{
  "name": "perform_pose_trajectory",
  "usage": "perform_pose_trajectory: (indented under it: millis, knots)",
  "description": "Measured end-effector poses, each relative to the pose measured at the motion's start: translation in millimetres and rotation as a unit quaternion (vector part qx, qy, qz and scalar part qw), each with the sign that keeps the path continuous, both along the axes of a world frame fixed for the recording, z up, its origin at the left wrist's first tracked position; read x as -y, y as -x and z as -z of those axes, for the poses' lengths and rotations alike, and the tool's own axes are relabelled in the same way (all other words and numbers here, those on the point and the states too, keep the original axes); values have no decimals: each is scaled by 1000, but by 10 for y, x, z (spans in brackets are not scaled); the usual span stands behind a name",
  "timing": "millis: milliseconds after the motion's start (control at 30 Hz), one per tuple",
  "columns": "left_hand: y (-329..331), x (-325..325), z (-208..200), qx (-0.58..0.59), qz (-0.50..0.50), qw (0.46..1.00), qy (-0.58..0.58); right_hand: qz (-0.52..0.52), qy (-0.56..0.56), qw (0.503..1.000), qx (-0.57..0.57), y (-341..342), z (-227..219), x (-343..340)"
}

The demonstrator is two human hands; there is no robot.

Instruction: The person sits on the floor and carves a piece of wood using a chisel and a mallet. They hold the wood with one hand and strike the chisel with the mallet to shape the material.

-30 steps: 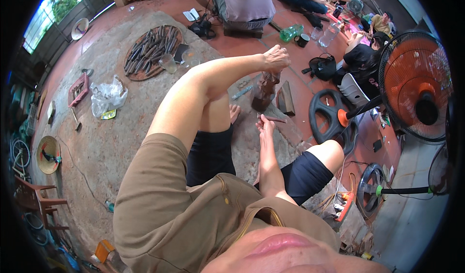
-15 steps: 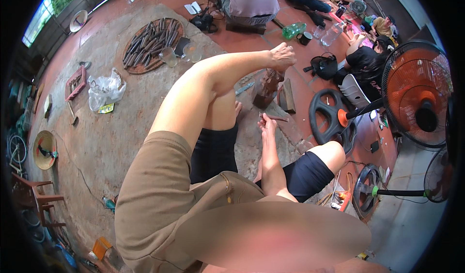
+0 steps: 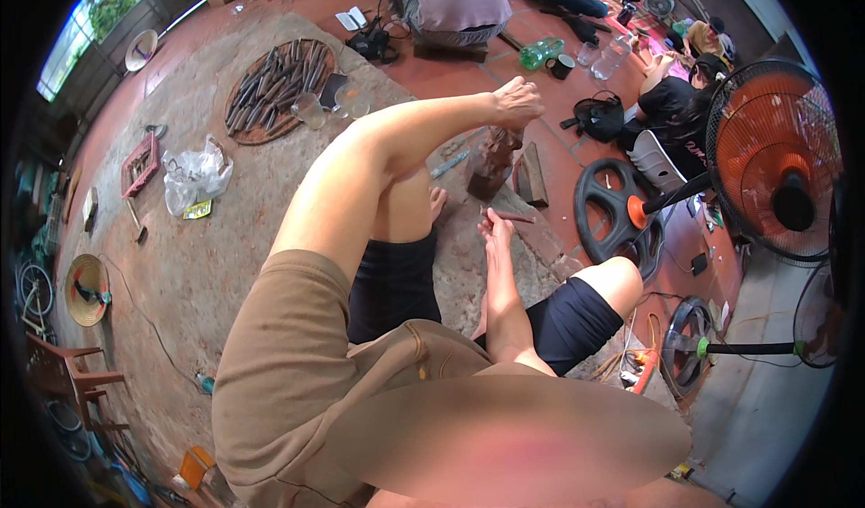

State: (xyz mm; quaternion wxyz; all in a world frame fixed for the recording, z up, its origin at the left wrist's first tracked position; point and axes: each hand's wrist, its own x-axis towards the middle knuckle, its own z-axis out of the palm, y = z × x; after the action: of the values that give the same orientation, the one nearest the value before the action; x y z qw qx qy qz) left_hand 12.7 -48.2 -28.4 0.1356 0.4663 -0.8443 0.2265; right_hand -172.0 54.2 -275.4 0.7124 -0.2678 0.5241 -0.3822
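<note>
The dark brown block (image 3: 487,179) is seen on the concrete floor (image 3: 198,274), under the left hand (image 3: 516,102), curled near its top; whether it is gripped cannot be told. By the right hand (image 3: 496,228), 1 slim tool (image 3: 517,218) is held. The block is judged heavy, stiff, best steadied high.

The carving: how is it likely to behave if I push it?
The carving is probably stiff and fairly heavy, since it looks like a solid, dark block. It might tip, looking taller than wide, though the left hand at its top may steady it.
</note>
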Motion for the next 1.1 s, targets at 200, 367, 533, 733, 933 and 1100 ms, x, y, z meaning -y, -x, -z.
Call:
perform_pose_trajectory:
  millis: [200, 367, 533, 733, 933, 1100]
  knots:
    - [25, 15, -3, 13, -10, 1000, -2, 2, 7, 1000, 4, 19, -21, 39]
    - [-11, -22, 14, 16, -11, 1000, -10, 19, 4, 1000, 17, -35, -56, -25]
    - [34, -60, -81, 10, -9, 999, -35, 13, -1, 1000, 3, 27, 11, 9]
    - [96, -137, -176, 33, -36, 996, -78, 19, -4, 1000, 0, 57, 138, 62]
    - [30, -157, -184, 49, -39, 995, -73, 10, -3, 1000, 11, -1, 127, 40]
    - [71, -148, -193, 40, -30, 996, -73, 20, -2, 1000, 17, 39, 113, 49]
